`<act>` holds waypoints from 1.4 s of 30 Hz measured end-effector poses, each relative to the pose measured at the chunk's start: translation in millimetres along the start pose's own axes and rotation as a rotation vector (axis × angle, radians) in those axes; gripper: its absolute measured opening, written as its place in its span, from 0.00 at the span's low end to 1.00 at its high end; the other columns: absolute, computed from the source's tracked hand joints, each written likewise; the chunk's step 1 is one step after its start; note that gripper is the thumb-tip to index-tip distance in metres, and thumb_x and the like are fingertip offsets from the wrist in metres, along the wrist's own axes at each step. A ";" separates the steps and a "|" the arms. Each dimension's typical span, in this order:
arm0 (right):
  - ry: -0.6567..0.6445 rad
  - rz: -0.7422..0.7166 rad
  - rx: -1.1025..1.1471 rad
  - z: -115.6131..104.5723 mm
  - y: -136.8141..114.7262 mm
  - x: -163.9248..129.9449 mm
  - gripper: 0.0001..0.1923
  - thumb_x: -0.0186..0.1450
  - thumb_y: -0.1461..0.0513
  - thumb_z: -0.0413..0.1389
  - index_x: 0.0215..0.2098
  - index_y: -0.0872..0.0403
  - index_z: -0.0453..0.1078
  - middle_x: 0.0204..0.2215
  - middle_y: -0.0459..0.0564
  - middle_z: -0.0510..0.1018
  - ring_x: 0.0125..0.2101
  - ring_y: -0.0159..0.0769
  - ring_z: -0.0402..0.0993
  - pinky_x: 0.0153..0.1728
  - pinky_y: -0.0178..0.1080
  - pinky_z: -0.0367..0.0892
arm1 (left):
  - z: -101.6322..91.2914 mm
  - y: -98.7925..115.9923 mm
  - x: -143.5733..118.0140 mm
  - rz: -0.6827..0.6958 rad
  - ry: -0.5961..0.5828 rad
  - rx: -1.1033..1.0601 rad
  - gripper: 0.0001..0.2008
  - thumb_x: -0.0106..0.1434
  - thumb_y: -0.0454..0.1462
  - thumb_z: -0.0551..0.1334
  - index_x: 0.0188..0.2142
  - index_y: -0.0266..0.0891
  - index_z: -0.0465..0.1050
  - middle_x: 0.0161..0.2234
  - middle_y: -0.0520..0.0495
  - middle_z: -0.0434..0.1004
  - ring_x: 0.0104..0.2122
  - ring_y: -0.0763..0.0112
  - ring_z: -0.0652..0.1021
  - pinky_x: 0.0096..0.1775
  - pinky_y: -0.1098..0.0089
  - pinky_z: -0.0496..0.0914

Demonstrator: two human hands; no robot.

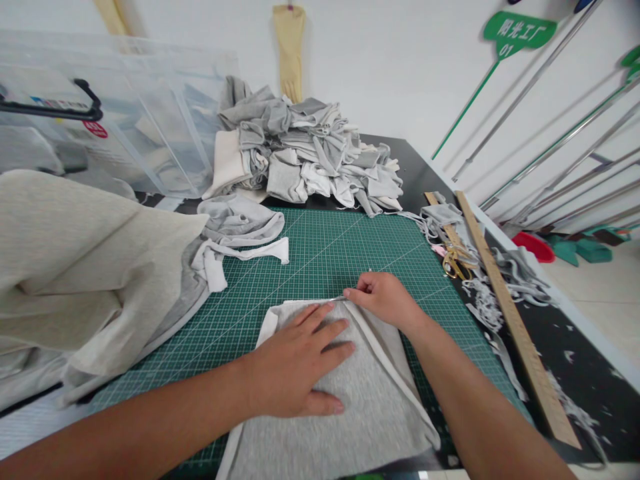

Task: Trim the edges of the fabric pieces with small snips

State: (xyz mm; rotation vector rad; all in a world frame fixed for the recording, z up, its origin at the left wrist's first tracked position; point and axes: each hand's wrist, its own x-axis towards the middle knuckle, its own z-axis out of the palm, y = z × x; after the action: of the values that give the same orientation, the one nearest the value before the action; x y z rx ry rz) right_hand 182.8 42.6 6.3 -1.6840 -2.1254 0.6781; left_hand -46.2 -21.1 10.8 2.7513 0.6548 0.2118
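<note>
A grey fabric piece [345, 427] with white edging lies on the green cutting mat [320, 253] in front of me. My left hand [295, 363] lies flat on the fabric, fingers spread, pressing it down. My right hand [385, 297] is at the fabric's top edge, fingers pinched on a thin metal tool [339, 299] whose tip points left along that edge. What kind of tool it is cannot be made out.
A pile of grey and white fabric pieces [305, 153] sits at the mat's far side. Beige and grey cloth [85, 273] is heaped at left. Gold scissors [454, 261], a wooden ruler [515, 320] and fabric scraps lie at right. Clear plastic bins [100, 113] stand at back left.
</note>
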 end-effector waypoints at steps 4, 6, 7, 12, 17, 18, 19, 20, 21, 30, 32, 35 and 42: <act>0.002 -0.012 -0.008 1.0 -0.5 0.0 0.18 0.59 0.49 0.56 0.19 0.53 0.66 0.17 0.42 0.70 0.19 0.29 0.62 0.21 0.34 0.51 | 0.7 -0.5 0.5 0.010 0.013 -0.001 0.36 0.60 0.58 0.55 0.61 0.42 0.57 0.63 0.42 0.54 0.63 0.45 0.49 0.61 0.46 0.47; -0.003 -0.018 -0.011 1.1 -1.2 0.0 0.18 0.59 0.49 0.56 0.20 0.53 0.67 0.17 0.43 0.70 0.20 0.29 0.63 0.21 0.34 0.51 | 0.7 -0.6 0.6 0.007 0.011 -0.002 0.36 0.59 0.58 0.56 0.61 0.42 0.57 0.63 0.42 0.54 0.63 0.45 0.49 0.61 0.47 0.47; -0.003 -0.019 -0.011 1.0 -1.5 0.0 0.18 0.59 0.49 0.56 0.20 0.53 0.67 0.17 0.43 0.71 0.20 0.29 0.63 0.21 0.34 0.51 | 0.6 -0.5 0.6 0.004 0.009 -0.003 0.36 0.59 0.58 0.56 0.61 0.42 0.57 0.63 0.42 0.54 0.63 0.45 0.49 0.61 0.47 0.47; 0.002 -0.025 -0.015 0.8 -2.5 -0.2 0.18 0.60 0.49 0.56 0.20 0.53 0.66 0.17 0.42 0.71 0.20 0.29 0.63 0.22 0.34 0.52 | -0.6 0.3 0.6 0.000 -0.006 -0.002 0.36 0.60 0.58 0.55 0.62 0.43 0.57 0.63 0.42 0.53 0.64 0.45 0.49 0.61 0.47 0.47; -0.005 -0.022 -0.008 1.3 -2.4 -0.3 0.18 0.60 0.49 0.55 0.21 0.53 0.67 0.18 0.43 0.72 0.20 0.29 0.64 0.22 0.35 0.52 | -1.1 0.7 0.5 -0.006 -0.019 0.001 0.36 0.60 0.58 0.55 0.62 0.43 0.57 0.64 0.42 0.53 0.63 0.44 0.49 0.61 0.47 0.46; -0.005 -0.021 -0.008 1.3 -2.4 -0.2 0.18 0.60 0.49 0.55 0.21 0.53 0.67 0.18 0.43 0.72 0.21 0.29 0.64 0.22 0.35 0.52 | -1.0 0.6 0.4 -0.004 -0.017 0.000 0.36 0.60 0.58 0.55 0.62 0.43 0.57 0.64 0.42 0.53 0.63 0.44 0.49 0.61 0.47 0.46; -0.005 -0.020 -0.008 1.3 -2.3 0.0 0.18 0.60 0.49 0.55 0.21 0.53 0.67 0.18 0.43 0.72 0.21 0.29 0.64 0.22 0.35 0.52 | -1.0 0.5 0.4 -0.002 -0.014 0.000 0.36 0.60 0.58 0.55 0.62 0.43 0.57 0.64 0.42 0.53 0.63 0.44 0.49 0.61 0.47 0.46; -0.007 -0.019 -0.006 1.3 -2.1 0.1 0.18 0.60 0.49 0.55 0.21 0.53 0.67 0.18 0.43 0.72 0.20 0.29 0.64 0.22 0.35 0.52 | -0.9 0.4 0.4 -0.002 -0.012 -0.001 0.36 0.60 0.58 0.55 0.62 0.42 0.57 0.64 0.42 0.53 0.63 0.44 0.49 0.61 0.47 0.46; -0.012 -0.016 -0.003 1.3 -1.9 0.3 0.18 0.60 0.49 0.55 0.21 0.53 0.67 0.18 0.43 0.71 0.20 0.29 0.64 0.22 0.35 0.52 | -0.9 0.3 0.5 -0.003 -0.012 -0.001 0.36 0.60 0.58 0.55 0.62 0.42 0.56 0.64 0.42 0.53 0.64 0.44 0.49 0.61 0.47 0.46; -0.038 -0.011 0.036 -2.0 0.6 1.5 0.19 0.59 0.49 0.56 0.20 0.53 0.66 0.17 0.42 0.70 0.20 0.29 0.62 0.21 0.34 0.52 | -0.5 0.4 0.4 -0.003 -0.015 0.004 0.36 0.60 0.58 0.55 0.62 0.42 0.57 0.64 0.42 0.52 0.64 0.44 0.49 0.61 0.47 0.46; -0.027 -0.011 0.040 -1.8 0.8 1.7 0.19 0.59 0.49 0.56 0.19 0.53 0.66 0.17 0.42 0.69 0.20 0.28 0.61 0.21 0.34 0.52 | 0.6 0.0 0.1 0.004 -0.002 0.003 0.36 0.61 0.58 0.54 0.61 0.42 0.57 0.64 0.42 0.53 0.64 0.44 0.49 0.61 0.47 0.46; -0.016 -0.013 0.040 0.0 1.2 1.9 0.19 0.59 0.49 0.56 0.19 0.53 0.66 0.17 0.42 0.68 0.20 0.28 0.61 0.21 0.34 0.52 | 1.7 -0.5 -0.4 0.010 0.009 0.003 0.36 0.61 0.58 0.54 0.62 0.42 0.57 0.63 0.42 0.53 0.63 0.44 0.49 0.61 0.47 0.46; -0.020 -0.031 0.033 2.6 2.5 1.5 0.19 0.59 0.48 0.57 0.20 0.53 0.67 0.18 0.42 0.70 0.20 0.28 0.62 0.21 0.34 0.51 | 0.4 -0.6 0.0 0.003 -0.012 0.014 0.36 0.61 0.58 0.54 0.62 0.42 0.56 0.64 0.42 0.52 0.63 0.44 0.49 0.61 0.47 0.46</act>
State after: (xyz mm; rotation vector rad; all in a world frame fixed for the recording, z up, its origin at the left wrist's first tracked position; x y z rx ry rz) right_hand 183.1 44.1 2.7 -1.6308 -2.1374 0.7196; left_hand -46.4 -20.7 10.2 2.7651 0.6513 0.1916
